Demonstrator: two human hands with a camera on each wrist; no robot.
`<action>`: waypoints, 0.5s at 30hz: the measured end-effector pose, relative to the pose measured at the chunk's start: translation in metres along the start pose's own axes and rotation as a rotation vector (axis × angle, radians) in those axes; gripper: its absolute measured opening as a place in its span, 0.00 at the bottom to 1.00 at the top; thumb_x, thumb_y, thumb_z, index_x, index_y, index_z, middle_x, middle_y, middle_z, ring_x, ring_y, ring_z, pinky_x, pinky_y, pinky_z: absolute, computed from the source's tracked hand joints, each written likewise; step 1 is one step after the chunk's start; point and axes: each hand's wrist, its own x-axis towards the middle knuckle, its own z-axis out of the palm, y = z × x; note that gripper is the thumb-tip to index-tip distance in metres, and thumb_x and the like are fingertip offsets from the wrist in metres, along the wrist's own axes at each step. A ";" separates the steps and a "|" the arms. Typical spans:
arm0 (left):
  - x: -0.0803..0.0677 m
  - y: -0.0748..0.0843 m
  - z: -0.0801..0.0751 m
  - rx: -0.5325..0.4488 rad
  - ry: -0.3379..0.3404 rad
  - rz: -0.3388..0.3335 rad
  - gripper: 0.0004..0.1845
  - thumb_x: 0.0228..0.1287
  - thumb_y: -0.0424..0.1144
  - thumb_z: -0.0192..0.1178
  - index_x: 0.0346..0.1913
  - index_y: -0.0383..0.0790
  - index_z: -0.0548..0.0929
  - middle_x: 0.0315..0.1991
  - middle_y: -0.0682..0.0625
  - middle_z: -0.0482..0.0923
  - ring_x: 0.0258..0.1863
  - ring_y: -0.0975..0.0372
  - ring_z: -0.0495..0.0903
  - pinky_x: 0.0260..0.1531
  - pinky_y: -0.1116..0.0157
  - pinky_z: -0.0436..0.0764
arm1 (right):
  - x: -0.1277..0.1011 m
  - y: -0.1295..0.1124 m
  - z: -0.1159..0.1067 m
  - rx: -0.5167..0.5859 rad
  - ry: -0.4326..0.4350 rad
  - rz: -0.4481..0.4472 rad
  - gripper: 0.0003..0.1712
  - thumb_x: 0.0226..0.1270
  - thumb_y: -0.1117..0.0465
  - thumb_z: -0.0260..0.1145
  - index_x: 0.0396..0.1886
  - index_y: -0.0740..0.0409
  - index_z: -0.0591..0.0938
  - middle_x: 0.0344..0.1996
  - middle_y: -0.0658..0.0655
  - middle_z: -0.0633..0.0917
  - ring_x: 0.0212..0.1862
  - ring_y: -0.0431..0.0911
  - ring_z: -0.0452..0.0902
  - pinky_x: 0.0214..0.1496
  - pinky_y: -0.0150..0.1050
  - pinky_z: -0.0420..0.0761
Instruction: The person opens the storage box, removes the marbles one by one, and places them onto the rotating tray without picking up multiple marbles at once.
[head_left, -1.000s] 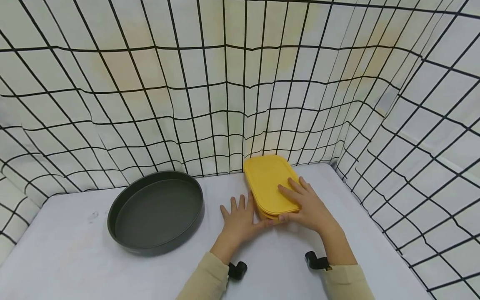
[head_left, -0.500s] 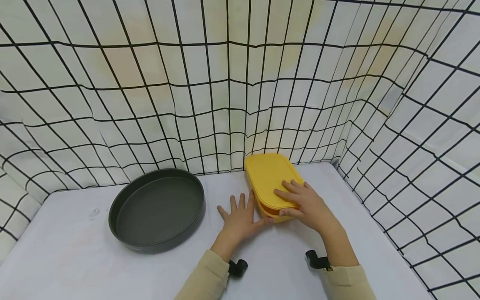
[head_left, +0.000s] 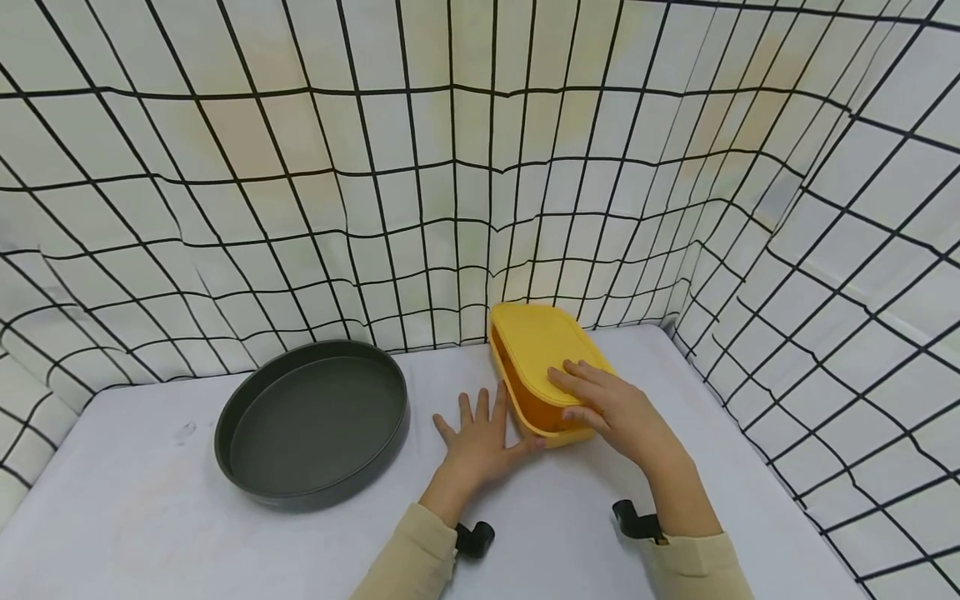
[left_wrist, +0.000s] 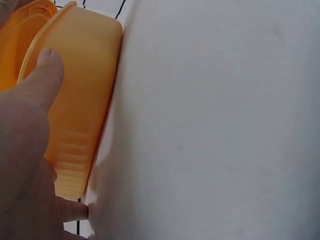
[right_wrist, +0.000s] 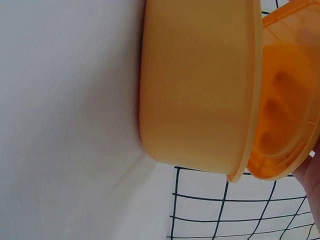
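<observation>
A yellow container [head_left: 534, 414] stands on the white table [head_left: 150, 517] at the back right. Its yellow lid [head_left: 536, 343] is tilted, with the near left side raised off the rim. My right hand [head_left: 600, 404] holds the lid, fingers spread on top and thumb under its near edge. My left hand [head_left: 480, 435] lies flat on the table beside the container, its thumb against the near corner. The left wrist view shows that thumb [left_wrist: 40, 75] on the container wall [left_wrist: 82, 110]. The right wrist view shows the container [right_wrist: 200, 85] with the lid [right_wrist: 285, 110] lifted off its rim.
A round dark grey pan [head_left: 311, 421] sits on the table to the left of my hands. Cloth walls with a black grid [head_left: 450, 208] close in the back and both sides. The container stands near the back right corner.
The lid has risen at its near left side, from closed to a small gap and now a wide one showing the inside. The left hand has stayed in place.
</observation>
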 end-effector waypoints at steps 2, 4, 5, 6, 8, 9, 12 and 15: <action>-0.001 0.000 0.000 -0.002 -0.001 0.003 0.61 0.53 0.84 0.46 0.81 0.47 0.46 0.78 0.36 0.50 0.76 0.33 0.41 0.61 0.21 0.38 | 0.000 -0.002 -0.001 -0.005 0.009 -0.011 0.31 0.68 0.42 0.64 0.71 0.27 0.70 0.72 0.48 0.70 0.74 0.51 0.63 0.70 0.60 0.69; -0.001 0.000 -0.001 -0.001 0.000 0.005 0.61 0.53 0.83 0.46 0.81 0.47 0.47 0.78 0.36 0.50 0.76 0.33 0.41 0.61 0.21 0.38 | 0.000 -0.005 -0.002 -0.015 0.020 -0.027 0.30 0.68 0.43 0.64 0.70 0.29 0.72 0.72 0.48 0.71 0.73 0.51 0.65 0.69 0.59 0.70; -0.001 0.000 -0.001 -0.001 0.000 0.006 0.61 0.54 0.83 0.46 0.81 0.47 0.47 0.78 0.36 0.50 0.76 0.33 0.41 0.61 0.21 0.38 | 0.000 -0.006 -0.002 -0.022 0.028 -0.041 0.29 0.69 0.44 0.65 0.69 0.30 0.73 0.71 0.49 0.72 0.73 0.51 0.66 0.69 0.59 0.71; -0.001 0.000 -0.001 0.001 0.000 0.007 0.61 0.54 0.83 0.46 0.81 0.47 0.47 0.78 0.36 0.50 0.76 0.33 0.42 0.61 0.21 0.38 | 0.000 -0.007 -0.002 -0.033 0.038 -0.059 0.28 0.69 0.46 0.66 0.69 0.31 0.74 0.70 0.49 0.73 0.72 0.51 0.67 0.68 0.57 0.72; -0.001 0.000 0.000 0.004 -0.001 0.007 0.61 0.54 0.83 0.46 0.81 0.47 0.47 0.78 0.36 0.50 0.76 0.33 0.42 0.61 0.21 0.38 | 0.001 -0.008 -0.001 -0.048 0.071 -0.110 0.26 0.70 0.52 0.68 0.67 0.35 0.77 0.68 0.51 0.76 0.70 0.51 0.71 0.67 0.55 0.74; -0.001 0.000 0.000 0.004 -0.001 0.007 0.61 0.54 0.83 0.46 0.81 0.47 0.47 0.78 0.36 0.50 0.76 0.33 0.42 0.61 0.21 0.38 | 0.001 -0.009 0.000 -0.058 0.092 -0.136 0.26 0.69 0.56 0.69 0.65 0.38 0.79 0.66 0.51 0.77 0.68 0.50 0.72 0.66 0.54 0.75; -0.001 -0.001 0.000 0.002 -0.006 0.003 0.61 0.53 0.83 0.46 0.81 0.47 0.47 0.78 0.36 0.50 0.76 0.33 0.41 0.61 0.21 0.38 | 0.003 -0.008 0.002 -0.078 0.153 -0.210 0.26 0.62 0.65 0.69 0.61 0.44 0.83 0.62 0.53 0.82 0.64 0.50 0.77 0.64 0.51 0.77; -0.001 -0.001 0.000 -0.005 -0.006 -0.001 0.61 0.53 0.83 0.47 0.81 0.47 0.47 0.78 0.36 0.50 0.76 0.33 0.41 0.61 0.21 0.37 | 0.005 -0.008 0.002 -0.101 0.178 -0.225 0.28 0.58 0.69 0.69 0.59 0.46 0.84 0.60 0.54 0.83 0.63 0.52 0.77 0.65 0.52 0.77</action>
